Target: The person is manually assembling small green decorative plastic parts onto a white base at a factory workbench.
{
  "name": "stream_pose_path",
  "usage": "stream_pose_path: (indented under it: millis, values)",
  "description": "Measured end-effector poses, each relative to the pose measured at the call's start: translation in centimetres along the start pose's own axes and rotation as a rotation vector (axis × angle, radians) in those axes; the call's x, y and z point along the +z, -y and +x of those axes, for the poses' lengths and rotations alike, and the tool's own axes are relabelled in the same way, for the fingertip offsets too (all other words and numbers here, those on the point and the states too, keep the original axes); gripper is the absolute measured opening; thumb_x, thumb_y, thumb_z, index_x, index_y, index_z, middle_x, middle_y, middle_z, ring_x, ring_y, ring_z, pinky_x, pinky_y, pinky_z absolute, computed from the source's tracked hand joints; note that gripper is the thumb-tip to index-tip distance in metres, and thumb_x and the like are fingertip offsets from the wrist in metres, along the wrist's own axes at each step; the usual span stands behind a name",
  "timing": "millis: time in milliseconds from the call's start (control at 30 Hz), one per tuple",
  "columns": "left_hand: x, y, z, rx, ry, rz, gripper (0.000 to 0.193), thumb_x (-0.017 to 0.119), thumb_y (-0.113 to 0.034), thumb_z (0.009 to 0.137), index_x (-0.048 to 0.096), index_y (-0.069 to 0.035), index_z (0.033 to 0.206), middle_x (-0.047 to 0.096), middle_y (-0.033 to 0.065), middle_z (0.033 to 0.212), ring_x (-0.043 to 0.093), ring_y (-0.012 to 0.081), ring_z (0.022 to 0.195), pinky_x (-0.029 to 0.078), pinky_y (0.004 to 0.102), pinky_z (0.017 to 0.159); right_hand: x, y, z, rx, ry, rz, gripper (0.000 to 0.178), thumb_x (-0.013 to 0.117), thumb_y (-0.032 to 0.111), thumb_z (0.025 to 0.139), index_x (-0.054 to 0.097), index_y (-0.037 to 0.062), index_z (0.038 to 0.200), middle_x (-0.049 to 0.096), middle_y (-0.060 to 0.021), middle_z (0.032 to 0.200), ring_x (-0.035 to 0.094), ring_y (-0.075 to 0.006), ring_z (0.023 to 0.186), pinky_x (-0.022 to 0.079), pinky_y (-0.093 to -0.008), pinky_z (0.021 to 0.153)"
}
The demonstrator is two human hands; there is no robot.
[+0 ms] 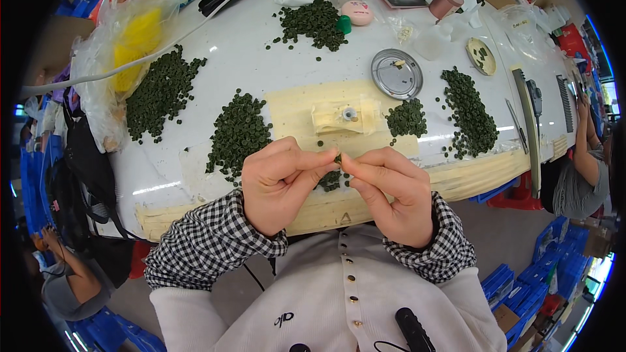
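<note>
Fingertips of my left hand [280, 179] and my right hand [396, 189] meet over the table's near edge. Between them they pinch a small dark green piece [338, 158], mostly covered by the fingers. Just beyond stands a tape-wrapped block [326, 118] with a round metal post [350, 115] on top. A heap of small dark green round pieces [238, 133] lies by my left hand. Smaller clusters sit beside the block [407, 118] and partly hidden under my hands [330, 182].
More heaps of green pieces lie at far left [163, 94], at the back [313, 23] and on the right [471, 117]. A round metal dish [380, 78] and a long ruler-like bar [527, 124] are on the table [228, 45]. Other people sit at both sides.
</note>
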State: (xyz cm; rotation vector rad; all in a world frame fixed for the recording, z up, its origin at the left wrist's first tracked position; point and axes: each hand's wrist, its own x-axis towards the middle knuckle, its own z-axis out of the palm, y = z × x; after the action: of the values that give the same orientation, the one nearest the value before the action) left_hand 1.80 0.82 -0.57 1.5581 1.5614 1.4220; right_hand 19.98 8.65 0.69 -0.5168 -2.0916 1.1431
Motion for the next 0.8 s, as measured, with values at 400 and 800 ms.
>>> stream_pose_path:
  millis: [400, 800]
  values:
    - [-0.2, -0.2, 0.2, -0.007, 0.037, 0.0, 0.024, 0.072, 0.001, 0.078, 0.073, -0.009, 0.099, 0.042, -0.0007, 0.058, 0.036, 0.008, 0.052, 0.03, 0.0225, 0.048, -0.3, -0.2, -0.1, -0.027, 0.014, -0.023, 0.03, 0.065, -0.005, 0.081, 0.066, -0.0009, 0.111, 0.063, -0.0113, 0.088, 0.06, -0.0189, 0.068, 0.049, -0.0258, 0.061]
    - [-1.8, -0.6, 1.7, -0.17, 0.322, 0.17, 0.015, 0.078, -0.008, 0.073, 0.072, -0.004, 0.087, 0.039, 0.0004, 0.053, 0.035, 0.0095, 0.049, 0.03, 0.0257, 0.048, -4.2, -1.2, 0.1, 0.055, -0.04, -0.528, 0.012, 0.071, -0.001, 0.075, 0.068, 0.0012, 0.086, 0.063, -0.0085, 0.083, 0.057, -0.025, 0.076, 0.047, -0.0326, 0.066]
